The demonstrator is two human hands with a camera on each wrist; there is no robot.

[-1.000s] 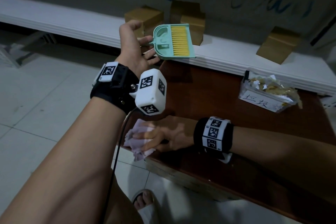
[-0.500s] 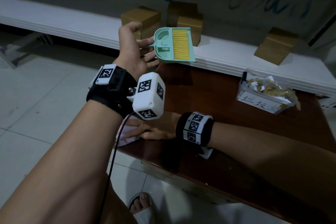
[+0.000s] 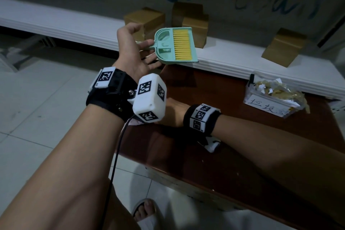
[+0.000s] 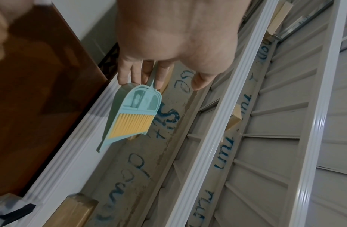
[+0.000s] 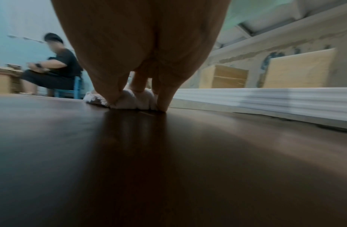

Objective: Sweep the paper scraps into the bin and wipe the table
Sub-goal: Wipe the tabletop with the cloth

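My left hand [image 3: 143, 50] is raised over the table's far left corner. It pinches the thin handle of a green dustpan [image 3: 168, 46] between its fingers [image 4: 127, 72]. A yellow brush [image 4: 130, 125] is clipped inside the pan. My right hand [image 5: 138, 86] presses a bunched white cloth [image 5: 129, 98] onto the dark wooden table [image 5: 168, 153], thumb and little finger flanking it. In the head view my left wrist camera hides most of that hand [image 3: 172, 111], and only a sliver of cloth [image 3: 134, 122] shows. The clear bin [image 3: 265, 105] with paper scraps [image 3: 270, 87] stands at the table's far right.
A white ledge [image 3: 233, 61] runs behind the table and carries several cardboard boxes [image 3: 188, 17]. Tiled floor [image 3: 37, 99] lies to the left. My slippered foot [image 3: 147, 211] is below the table's near edge. A seated person [image 5: 52, 66] is far off beyond the left edge.
My right hand has slid the cloth from the near left corner farther along the left edge and now sits behind the left wrist camera. The left hand still holds the dustpan up.
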